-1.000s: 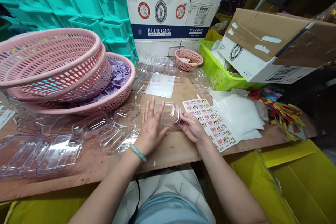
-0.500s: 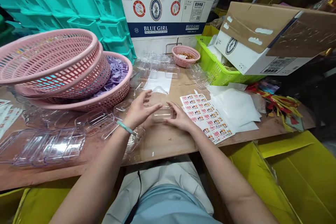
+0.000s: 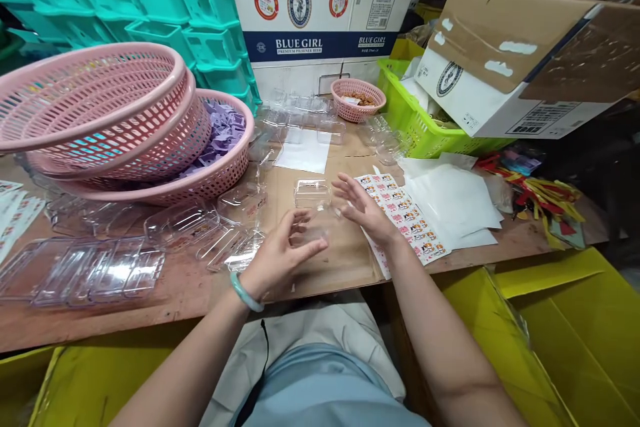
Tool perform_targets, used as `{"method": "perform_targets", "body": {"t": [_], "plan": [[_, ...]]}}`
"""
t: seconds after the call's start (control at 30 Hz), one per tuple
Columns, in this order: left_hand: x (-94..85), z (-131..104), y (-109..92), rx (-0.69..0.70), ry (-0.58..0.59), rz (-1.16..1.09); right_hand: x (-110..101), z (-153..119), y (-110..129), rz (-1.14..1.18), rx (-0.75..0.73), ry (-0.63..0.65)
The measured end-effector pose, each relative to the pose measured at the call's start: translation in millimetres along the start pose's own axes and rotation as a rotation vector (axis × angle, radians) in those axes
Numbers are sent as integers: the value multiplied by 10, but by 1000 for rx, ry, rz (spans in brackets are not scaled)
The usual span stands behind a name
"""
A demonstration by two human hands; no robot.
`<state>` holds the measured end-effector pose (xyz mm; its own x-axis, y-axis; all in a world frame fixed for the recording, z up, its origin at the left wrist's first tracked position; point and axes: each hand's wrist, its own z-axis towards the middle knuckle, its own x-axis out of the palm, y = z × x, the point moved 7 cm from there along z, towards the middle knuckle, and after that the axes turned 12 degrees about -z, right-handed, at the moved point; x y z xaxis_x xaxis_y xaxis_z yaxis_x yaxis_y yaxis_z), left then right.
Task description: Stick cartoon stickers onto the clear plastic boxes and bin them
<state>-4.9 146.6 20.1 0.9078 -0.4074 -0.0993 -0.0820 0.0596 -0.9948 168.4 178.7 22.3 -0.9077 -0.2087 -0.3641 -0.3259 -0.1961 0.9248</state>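
Note:
A small clear plastic box (image 3: 313,195) sits on the cardboard sheet (image 3: 345,253) in front of me. My left hand (image 3: 285,250), with a green bangle at the wrist, hovers nearer to me than the box, thumb and fingers apart. Just right of the box is my right hand (image 3: 365,210), its fingers spread, close to the sticker sheet (image 3: 413,213) with cartoon cats. A faint, blurred transparent shape shows between the hands; I cannot tell what it is. Left of my left hand lie several clear plastic boxes (image 3: 183,225).
A row of nested clear boxes (image 3: 95,273) lies at left, before stacked pink baskets (image 3: 175,67) and purple packets (image 3: 225,128). White paper (image 3: 450,203) lies at right. Behind stand a small pink basket (image 3: 345,112), a green crate (image 3: 417,130) and beer cartons (image 3: 300,47).
Both hands have come away from the clear box they were around. My left hand has drawn back towards me, my right hand has moved right, and the box sits slightly farther away.

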Motion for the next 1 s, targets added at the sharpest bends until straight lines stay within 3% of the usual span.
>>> {"method": "perform_targets", "body": {"t": [0.1,0.17,0.27,0.3,0.37,0.47,0.57,0.63,0.77,0.83,0.87,0.93,1.0], "plan": [[126,2,-13,-44,65,-417,255,-288,77,170,28,87],[236,-29,2,-25,91,-476,354,-373,15,112,69,0],[265,-108,68,9,-26,-251,309,-388,-76,-217,74,-255],[227,-136,59,53,-97,-123,306,-370,-62,-357,37,-284],[164,-174,-7,185,-184,146,365,-319,14,-585,-80,-226],[160,-131,-18,325,-120,417,411,-329,149,-688,-169,-75],[55,-54,35,327,-163,518,225,-514,219,-672,-116,-10],[10,-65,-26,336,-233,572,-13,-719,170,-701,-61,-45],[231,-235,-316,420,-264,543,-391,-1141,-132,-911,60,-210],[470,-276,-305,348,-164,328,-363,-1276,-259,-998,69,-233],[606,-268,-218,248,-91,176,-312,-1323,-286,-1023,55,-248],[848,-239,60,-36,3,-152,-195,-1392,-273,-1042,5,-309],[993,-220,327,-296,-6,-425,-97,-1438,-219,-1039,-40,-374]]}}
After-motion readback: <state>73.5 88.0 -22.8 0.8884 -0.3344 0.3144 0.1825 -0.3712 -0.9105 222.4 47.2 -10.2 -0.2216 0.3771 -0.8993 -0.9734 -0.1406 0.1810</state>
